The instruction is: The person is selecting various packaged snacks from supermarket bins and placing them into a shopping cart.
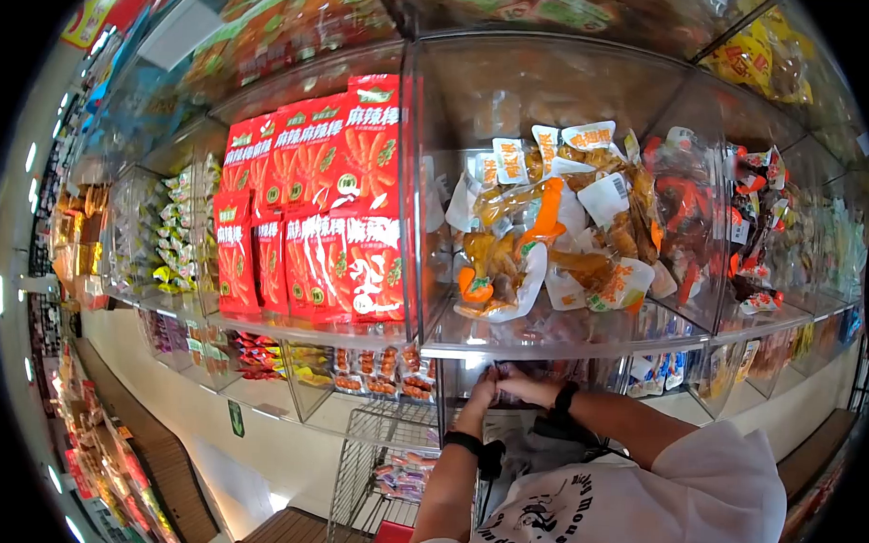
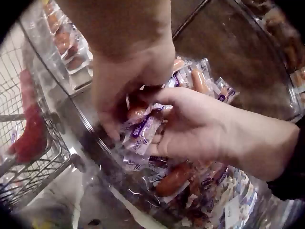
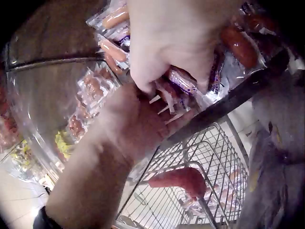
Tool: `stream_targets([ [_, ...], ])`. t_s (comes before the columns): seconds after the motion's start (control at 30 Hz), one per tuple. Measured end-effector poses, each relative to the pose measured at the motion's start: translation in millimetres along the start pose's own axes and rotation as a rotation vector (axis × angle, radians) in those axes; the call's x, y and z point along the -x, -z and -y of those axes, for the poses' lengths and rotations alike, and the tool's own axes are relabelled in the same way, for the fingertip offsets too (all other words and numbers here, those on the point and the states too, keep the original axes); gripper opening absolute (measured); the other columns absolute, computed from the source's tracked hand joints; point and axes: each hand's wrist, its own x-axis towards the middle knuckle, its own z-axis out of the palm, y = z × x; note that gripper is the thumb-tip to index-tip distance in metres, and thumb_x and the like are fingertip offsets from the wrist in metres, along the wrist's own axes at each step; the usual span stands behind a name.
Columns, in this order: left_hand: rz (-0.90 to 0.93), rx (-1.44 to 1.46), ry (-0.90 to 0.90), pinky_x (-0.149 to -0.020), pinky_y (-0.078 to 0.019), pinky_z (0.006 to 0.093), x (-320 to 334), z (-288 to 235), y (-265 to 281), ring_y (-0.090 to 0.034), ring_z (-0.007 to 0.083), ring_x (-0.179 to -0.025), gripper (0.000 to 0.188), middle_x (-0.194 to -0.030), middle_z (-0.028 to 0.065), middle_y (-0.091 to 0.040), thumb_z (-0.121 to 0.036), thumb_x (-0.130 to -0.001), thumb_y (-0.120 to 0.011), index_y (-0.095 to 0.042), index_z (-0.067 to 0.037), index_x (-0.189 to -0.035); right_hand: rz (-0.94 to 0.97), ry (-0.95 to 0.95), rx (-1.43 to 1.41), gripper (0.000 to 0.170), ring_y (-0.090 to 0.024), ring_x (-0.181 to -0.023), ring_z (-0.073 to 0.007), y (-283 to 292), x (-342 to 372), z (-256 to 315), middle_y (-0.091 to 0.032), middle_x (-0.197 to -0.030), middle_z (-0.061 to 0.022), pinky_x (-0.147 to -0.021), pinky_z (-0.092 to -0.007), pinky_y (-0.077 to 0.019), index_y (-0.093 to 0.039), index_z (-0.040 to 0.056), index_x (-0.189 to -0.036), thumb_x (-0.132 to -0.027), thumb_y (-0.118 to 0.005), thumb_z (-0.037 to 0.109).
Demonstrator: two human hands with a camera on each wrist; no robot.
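Note:
Both hands meet in a low clear bin of small sausage packets with purple print, below the shelf edge in the head view. The left hand (image 1: 485,386) (image 2: 131,71) (image 3: 131,119) curls round packets from one side, its fingers partly behind them. From the other side the right hand (image 1: 529,387) (image 2: 195,125) (image 3: 174,45) grips the same small bunch of sausage packets (image 2: 143,131) (image 3: 181,83) with thumb and fingers. More loose packets, one a dark red sausage (image 2: 175,180) (image 3: 239,46), lie around the hands. How many packets are held cannot be told.
A wire cart (image 1: 356,460) (image 2: 28,157) (image 3: 157,205) with a red handle part (image 3: 178,182) stands beside the bin, packets inside. Above the hands, a clear shelf (image 1: 566,345) bears red snack bags (image 1: 305,277) and packed meat snacks (image 1: 550,247). Clear dividers separate the bins.

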Motion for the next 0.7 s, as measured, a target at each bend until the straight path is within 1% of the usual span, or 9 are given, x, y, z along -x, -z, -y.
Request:
stream_targets([
  [0.07,-0.034,0.159,0.179,-0.059,-0.0374,0.0310,23.6,-14.0,-9.0,-0.045,0.0108,-0.073,0.032,-0.084,-0.0004,-0.050,-0.035,-0.076,-0.042,-0.043,-0.012,-0.098,0.011,0.022,0.027,0.048,-0.037,-0.084,-0.0128,2.9,1.6,-11.3,-0.040,-0.091,-0.0062,-0.070,-0.0242,-0.0315,-0.033,0.0031,-0.101,-0.062,-0.050,0.024],
  [0.13,-0.006,0.164,0.067,-0.053,-0.0364,0.0237,50.8,-24.9,-7.1,-0.046,0.0107,-0.066,0.028,-0.078,0.0031,-0.051,-0.029,-0.075,-0.045,-0.044,-0.007,-0.094,0.171,0.079,-0.159,0.038,-0.040,-0.075,-0.0102,8.7,36.4,75.0,-0.043,-0.081,-0.0041,-0.064,-0.0224,-0.0351,-0.037,0.0031,-0.094,-0.064,-0.053,0.018],
  [0.17,0.001,0.170,0.009,-0.051,-0.0359,0.0201,68.7,-31.2,-5.0,-0.046,0.0106,-0.062,0.026,-0.075,0.0048,-0.051,-0.026,-0.075,-0.046,-0.045,-0.005,-0.092,0.051,0.044,-0.247,0.032,-0.042,-0.073,-0.0104,1.2,37.3,59.8,-0.043,-0.078,-0.0037,-0.062,-0.0234,-0.0366,-0.038,0.0042,-0.091,-0.065,-0.054,0.014],
  [0.23,0.024,0.223,-0.233,-0.055,-0.0388,0.0224,98.4,-29.4,-2.7,-0.047,0.0121,-0.065,0.027,-0.074,0.0043,-0.050,-0.023,-0.073,-0.049,-0.040,-0.003,-0.089,0.205,0.059,-0.407,0.029,-0.043,-0.075,-0.0111,-1.1,44.1,54.0,-0.043,-0.078,-0.0038,-0.064,-0.0245,-0.0369,-0.036,0.0049,-0.092,-0.067,-0.052,0.007],
  [0.3,-0.089,0.100,-0.486,-0.059,-0.0397,0.0235,109.4,-6.6,-0.3,-0.048,0.0125,-0.067,0.031,-0.077,0.0044,-0.050,-0.022,-0.072,-0.052,-0.038,-0.001,-0.090,0.201,-0.051,-0.231,0.037,-0.044,-0.074,-0.0127,8.8,46.2,13.8,-0.043,-0.076,-0.0032,-0.066,-0.0242,-0.0361,-0.035,0.0070,-0.098,-0.065,-0.052,0.006],
  [0.37,-0.013,0.221,-0.442,-0.064,-0.0384,0.0222,171.8,-20.6,3.3,-0.046,0.0113,-0.073,0.041,-0.083,0.0053,-0.048,-0.023,-0.070,-0.055,-0.035,0.001,-0.096,0.265,-0.112,-0.199,0.043,-0.045,-0.074,-0.0143,-4.5,55.0,23.8,-0.043,-0.078,-0.0035,-0.068,-0.0242,-0.0355,-0.032,0.0086,-0.103,-0.065,-0.052,0.006],
  [0.47,0.045,0.216,-0.464,-0.065,-0.0364,0.0189,224.2,3.0,14.0,-0.043,0.0082,-0.076,0.042,-0.087,0.0027,-0.046,-0.026,-0.072,-0.054,-0.036,0.001,-0.100,0.485,-0.181,-0.369,0.040,-0.040,-0.087,-0.0136,-45.6,105.7,106.5,-0.038,-0.094,-0.0061,-0.072,-0.0263,-0.0342,-0.026,0.0075,-0.105,-0.071,-0.047,0.004],
  [0.6,-0.111,0.230,-0.570,-0.065,-0.0360,0.0183,272.1,67.1,27.7,-0.044,0.0076,-0.075,0.029,-0.086,0.0011,-0.047,-0.022,-0.077,-0.048,-0.043,-0.002,-0.097,0.507,-0.123,0.147,0.054,-0.037,-0.089,-0.0132,-121.7,125.1,99.4,-0.037,-0.097,-0.0097,-0.076,-0.0249,-0.0312,-0.022,0.0065,-0.107,-0.068,-0.056,0.021],
  [0.7,-0.263,0.499,-0.428,-0.065,-0.0360,0.0180,302.1,121.7,37.0,-0.044,0.0081,-0.075,0.029,-0.085,0.0018,-0.048,-0.022,-0.077,-0.048,-0.043,-0.002,-0.098,0.528,-0.148,0.223,0.060,-0.036,-0.090,-0.0155,-185.4,125.2,78.7,-0.036,-0.096,-0.0110,-0.077,-0.0260,-0.0312,-0.021,0.0037,-0.108,-0.066,-0.058,0.026],
])
